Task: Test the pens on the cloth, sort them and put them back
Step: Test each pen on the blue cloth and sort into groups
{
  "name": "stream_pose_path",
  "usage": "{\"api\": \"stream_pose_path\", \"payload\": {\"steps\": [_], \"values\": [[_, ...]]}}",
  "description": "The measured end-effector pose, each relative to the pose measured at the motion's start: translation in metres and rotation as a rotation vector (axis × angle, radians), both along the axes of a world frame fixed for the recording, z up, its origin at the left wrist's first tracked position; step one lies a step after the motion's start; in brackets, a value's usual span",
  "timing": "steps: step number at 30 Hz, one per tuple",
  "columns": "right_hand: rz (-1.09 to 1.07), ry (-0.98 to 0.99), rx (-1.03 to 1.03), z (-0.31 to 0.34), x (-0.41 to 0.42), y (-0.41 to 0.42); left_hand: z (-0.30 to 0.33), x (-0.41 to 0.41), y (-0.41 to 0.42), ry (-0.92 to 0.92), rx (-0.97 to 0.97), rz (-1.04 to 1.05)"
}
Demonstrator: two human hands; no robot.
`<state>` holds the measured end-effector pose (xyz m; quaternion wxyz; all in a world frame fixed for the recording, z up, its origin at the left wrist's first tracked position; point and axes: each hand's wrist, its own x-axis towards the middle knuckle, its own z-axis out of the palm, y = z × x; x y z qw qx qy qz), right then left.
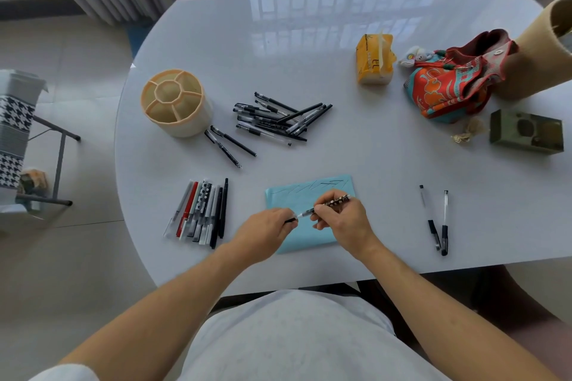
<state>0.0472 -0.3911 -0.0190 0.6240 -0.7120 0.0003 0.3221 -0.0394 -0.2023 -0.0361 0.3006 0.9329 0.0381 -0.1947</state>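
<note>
A light blue cloth [288,192] with several ink strokes lies at the table's near edge. Over it my right hand [342,216] grips a dotted pen [335,202] by its barrel, tip pointing left. My left hand [266,229] pinches the pen's black cap [291,220] just off the tip. A neat row of several pens [201,210] lies left of the cloth. Two black-capped pens [436,219] lie to the right. A loose pile of black pens [278,117] sits farther back, beside an empty beige divided pen holder [173,102].
Two more pens [229,145] lie below the holder. At the back right are a yellow tissue pack [374,59], a red patterned pouch [452,83], a tan cylinder [538,56] and a small green box [526,133]. A chair [18,133] stands on the left.
</note>
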Motion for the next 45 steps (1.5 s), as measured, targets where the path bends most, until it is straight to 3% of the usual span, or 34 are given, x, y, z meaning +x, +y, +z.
{"api": "stream_pose_path", "payload": {"steps": [13,20,24,30,37,41,45], "values": [[0.000,0.022,-0.013,-0.002,-0.010,0.009,0.019,0.001,-0.013,0.048,-0.085,0.057],[0.303,-0.026,-0.276,-0.011,-0.002,0.046,0.007,-0.009,0.007,0.189,0.068,0.103],[0.282,-0.137,-0.358,-0.021,0.016,0.085,-0.004,-0.026,0.034,0.151,0.153,0.283],[0.351,-0.434,-0.559,-0.036,0.060,0.155,-0.013,-0.050,0.069,0.200,0.123,0.558],[0.550,-0.705,-0.829,-0.052,0.080,0.201,-0.014,-0.052,0.090,0.252,0.199,0.544],[0.467,-0.616,-0.796,-0.054,0.079,0.200,-0.013,-0.047,0.099,0.298,0.316,0.429],[0.197,-0.340,-0.507,-0.045,0.074,0.170,-0.016,-0.045,0.102,0.311,0.334,0.393]]}}
